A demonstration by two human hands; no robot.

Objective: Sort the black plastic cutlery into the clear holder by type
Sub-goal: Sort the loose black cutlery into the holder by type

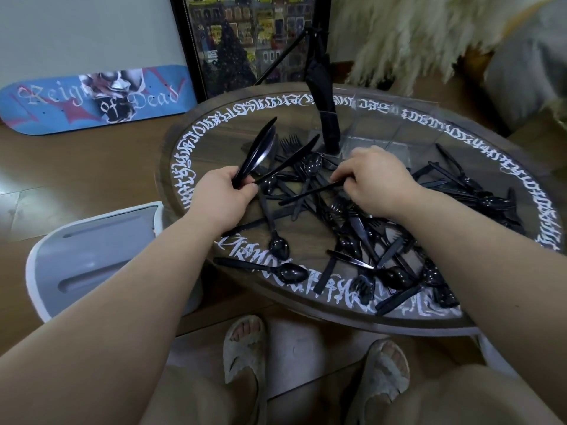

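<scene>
Black plastic spoons, forks and knives lie scattered in a pile (362, 228) across the round glass-topped table (196, 142). My left hand (227, 191) grips a bundle of black spoons (260, 148) by the handles, bowls pointing up and away, with a knife (291, 161) fanning out to the right. My right hand (377, 176) pinches the end of one black utensil handle (310, 193) lying across the pile. The clear holder (377, 145) stands at the table's far side, just behind my right hand, with a tall stack of black cutlery (328, 118) upright in its left compartment.
A white and grey stool (92, 250) stands to the left of the table. A skateboard deck (92, 99) and a framed picture (245, 41) lean on the wall behind. A black tripod leg (285, 56) rises past the holder. My feet in slippers (245, 348) are under the table's near edge.
</scene>
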